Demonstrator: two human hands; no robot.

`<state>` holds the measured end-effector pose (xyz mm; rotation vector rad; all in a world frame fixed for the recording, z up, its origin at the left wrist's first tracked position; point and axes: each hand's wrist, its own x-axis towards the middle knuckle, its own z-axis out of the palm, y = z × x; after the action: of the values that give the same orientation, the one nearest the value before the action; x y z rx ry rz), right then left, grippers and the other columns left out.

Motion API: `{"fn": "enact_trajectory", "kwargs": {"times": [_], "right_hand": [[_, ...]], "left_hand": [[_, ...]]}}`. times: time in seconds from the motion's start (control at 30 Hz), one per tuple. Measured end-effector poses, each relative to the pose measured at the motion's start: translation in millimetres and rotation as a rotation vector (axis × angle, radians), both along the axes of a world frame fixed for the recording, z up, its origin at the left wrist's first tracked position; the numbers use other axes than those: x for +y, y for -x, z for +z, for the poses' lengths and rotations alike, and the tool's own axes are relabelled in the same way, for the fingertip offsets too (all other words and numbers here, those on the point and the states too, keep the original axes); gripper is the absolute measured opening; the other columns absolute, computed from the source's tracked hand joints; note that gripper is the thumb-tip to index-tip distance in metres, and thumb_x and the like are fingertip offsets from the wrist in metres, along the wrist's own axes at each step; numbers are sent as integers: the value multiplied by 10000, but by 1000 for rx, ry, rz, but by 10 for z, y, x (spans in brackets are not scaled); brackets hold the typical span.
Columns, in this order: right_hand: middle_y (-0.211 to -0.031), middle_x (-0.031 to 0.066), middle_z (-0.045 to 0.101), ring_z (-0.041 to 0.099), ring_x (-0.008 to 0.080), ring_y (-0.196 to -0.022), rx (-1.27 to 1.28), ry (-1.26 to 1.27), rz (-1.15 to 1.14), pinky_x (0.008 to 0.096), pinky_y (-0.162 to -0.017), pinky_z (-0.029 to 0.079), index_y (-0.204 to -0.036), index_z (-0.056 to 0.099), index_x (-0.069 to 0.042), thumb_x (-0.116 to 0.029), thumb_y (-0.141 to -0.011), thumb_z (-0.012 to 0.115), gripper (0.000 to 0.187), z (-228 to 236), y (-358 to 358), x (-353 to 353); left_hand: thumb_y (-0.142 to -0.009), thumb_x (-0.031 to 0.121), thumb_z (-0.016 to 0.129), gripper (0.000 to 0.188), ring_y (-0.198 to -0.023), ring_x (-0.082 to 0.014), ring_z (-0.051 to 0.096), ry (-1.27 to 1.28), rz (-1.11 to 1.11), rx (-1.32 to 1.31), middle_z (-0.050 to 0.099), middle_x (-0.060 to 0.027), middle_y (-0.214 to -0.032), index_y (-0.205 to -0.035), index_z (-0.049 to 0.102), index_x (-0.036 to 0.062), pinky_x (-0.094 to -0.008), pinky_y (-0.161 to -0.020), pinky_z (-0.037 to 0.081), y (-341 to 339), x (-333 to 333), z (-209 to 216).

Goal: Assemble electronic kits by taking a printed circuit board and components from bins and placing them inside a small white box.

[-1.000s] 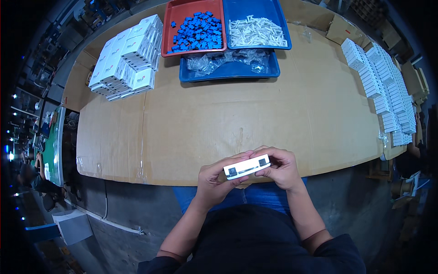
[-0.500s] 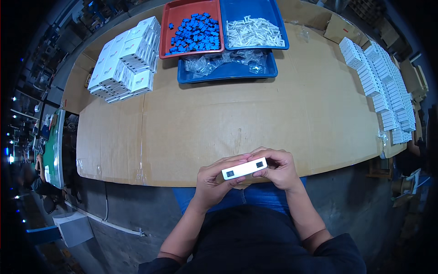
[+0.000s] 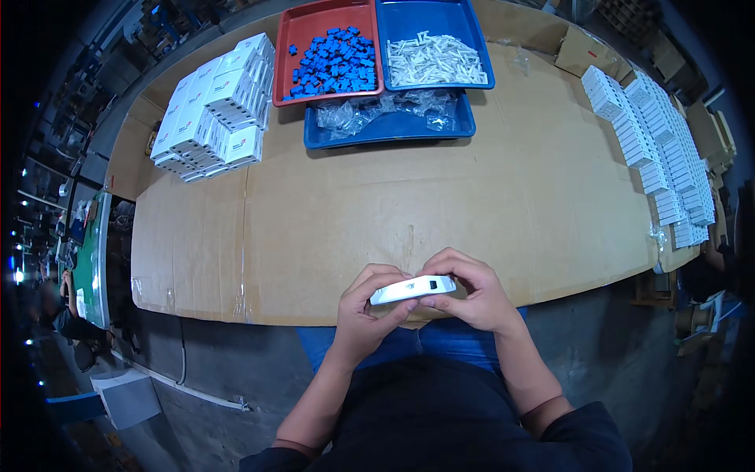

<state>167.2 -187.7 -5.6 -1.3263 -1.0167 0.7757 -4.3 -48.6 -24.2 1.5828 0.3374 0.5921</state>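
A small flat white plastic box [image 3: 410,290] is held up between my two hands, over the near edge of the table. One dark square opening shows near the right end of its narrow side, with a small dark marking in the middle. My left hand [image 3: 366,308] grips the left end, thumb below and fingers above. At the other end my right hand [image 3: 477,296] pinches the box between thumb and fingers. The box's underside and part of its ends are hidden by my hands.
Stacked white boxes [image 3: 206,118] stand at the far left, and rows of similar ones [image 3: 657,149] line the right. At the back, a red tray [image 3: 303,31] holds blue parts, a blue tray [image 3: 429,20] white parts, and a lower blue tray [image 3: 377,142] clear plastic bags. Cardboard [image 3: 338,212] covers the table.
The white box has turned in my hands: two dark openings showed on its side before, and one with a marking shows now. Both hands keep hold of it.
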Motion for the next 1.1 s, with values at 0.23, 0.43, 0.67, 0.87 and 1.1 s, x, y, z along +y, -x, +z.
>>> {"fn": "enact_trajectory", "kwargs": {"times": [0.23,0.43,0.67,0.87,1.1], "right_hand": [[-1019,104,703,679,193,-934,-138,-21,-20,309,-836,529,-1087,711,15,-57,-845,831,279,-32,-1,10],[-1041,103,705,675,194,-952,31,12,-119,296,-853,524,-1114,713,24,-49,-874,812,270,-151,133,80],[-1065,107,686,665,204,-1003,-31,-146,-121,308,-880,522,-1121,723,8,-87,-860,831,298,8,108,30],[-1017,104,686,669,199,-970,-120,-109,-106,308,-848,519,-1080,735,3,-112,-856,840,273,29,105,-39],[-1092,96,668,655,172,-1058,323,-184,-228,317,-932,557,-1151,693,29,-9,-885,804,291,-93,211,53]], "left_hand": [[-873,13,817,303,-981,-162,686,-37,-27,80,696,-88,-1054,-1151,700,-11,-283,-873,545,-1,39,118],[-878,5,819,346,-1029,-144,673,380,40,69,699,-77,-1086,-1194,679,-24,-279,-900,542,-143,-27,144],[-876,-13,804,273,-1052,-166,682,106,19,-18,717,-102,-1104,-1132,709,-12,-296,-939,544,-8,-4,89],[-873,-8,805,223,-1042,-182,695,244,5,28,726,-106,-1096,-1078,720,4,-312,-929,552,-9,-23,124],[-910,-12,781,269,-1060,-145,674,371,87,-47,708,-79,-1098,-1147,654,-26,-300,-954,546,-94,-62,66]]}}
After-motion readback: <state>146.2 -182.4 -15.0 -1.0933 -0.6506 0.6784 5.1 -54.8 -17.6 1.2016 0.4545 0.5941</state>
